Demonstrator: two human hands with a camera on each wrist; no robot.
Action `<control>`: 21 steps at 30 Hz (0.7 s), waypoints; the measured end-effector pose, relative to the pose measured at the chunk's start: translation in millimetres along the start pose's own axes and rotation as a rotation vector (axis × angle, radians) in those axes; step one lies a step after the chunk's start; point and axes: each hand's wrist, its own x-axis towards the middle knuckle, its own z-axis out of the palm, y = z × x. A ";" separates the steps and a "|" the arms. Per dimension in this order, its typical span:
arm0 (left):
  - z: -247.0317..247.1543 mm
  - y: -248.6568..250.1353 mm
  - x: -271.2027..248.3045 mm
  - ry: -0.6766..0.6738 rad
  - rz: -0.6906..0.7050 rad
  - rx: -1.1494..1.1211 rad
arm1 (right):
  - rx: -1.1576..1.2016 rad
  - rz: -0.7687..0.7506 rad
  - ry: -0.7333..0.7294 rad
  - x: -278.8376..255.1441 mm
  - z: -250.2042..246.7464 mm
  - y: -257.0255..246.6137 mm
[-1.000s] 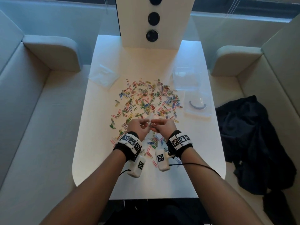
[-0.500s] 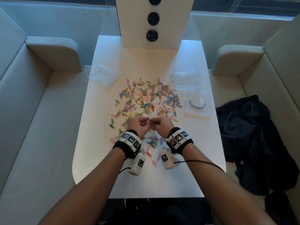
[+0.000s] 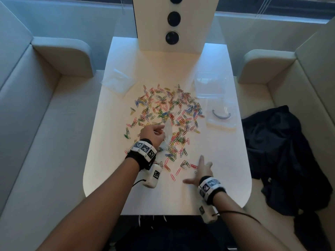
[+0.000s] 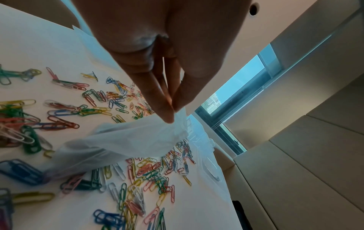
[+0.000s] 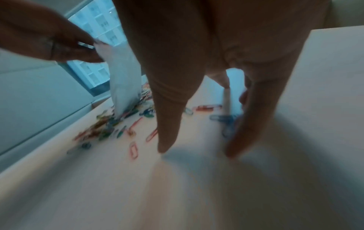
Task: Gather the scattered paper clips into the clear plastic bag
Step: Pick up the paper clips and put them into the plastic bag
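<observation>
bag pinched by left hand, right hand going for loose clips

left hand sits centre-left of the head view, thumb and fingers pinching the top edge of the clear plastic bag. the bag hangs limp from that pinch, its lower end down among the paper clips. can't tell if the mouth is actually open; in the left wrist view it looks collapsed.

right hand is released, fingers spread, holding nothing, low over the worktop at lower right of the head view, just beside a few stray clips. right wrist view is blurred, so contact with the worktop is unclear.

clips are spread over the middle of the worktop, none visibly in the bag. task looks barely started.

risks from here:
- one-point pinch leaves the mouth flat, so clips could hit the film and slide off.
- bag bottom rests on the pile; dragging it may scatter clips further.
- strays in the lower part of the frame lie towards the worktop's near edge; a sweep the wrong way could knock them off.
- clips lie flat and thin, so fingertips may slip or grab a tangled bunch that drops mid-carry.
</observation>
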 end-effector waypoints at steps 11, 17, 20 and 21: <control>5.9 -12.5 -3.8 -0.008 -0.022 -0.004 | -0.245 -0.550 0.305 47.0 15.2 -63.7; 4.7 -15.7 -2.2 -0.008 -0.031 0.022 | -0.245 -0.705 0.340 59.9 6.0 -67.6; 5.6 -15.5 0.6 -0.011 -0.031 0.025 | 0.041 -0.560 0.315 66.9 -13.1 -65.6; 6.4 -14.9 1.3 -0.012 -0.029 0.023 | 0.179 -0.459 0.301 68.4 -19.6 -63.4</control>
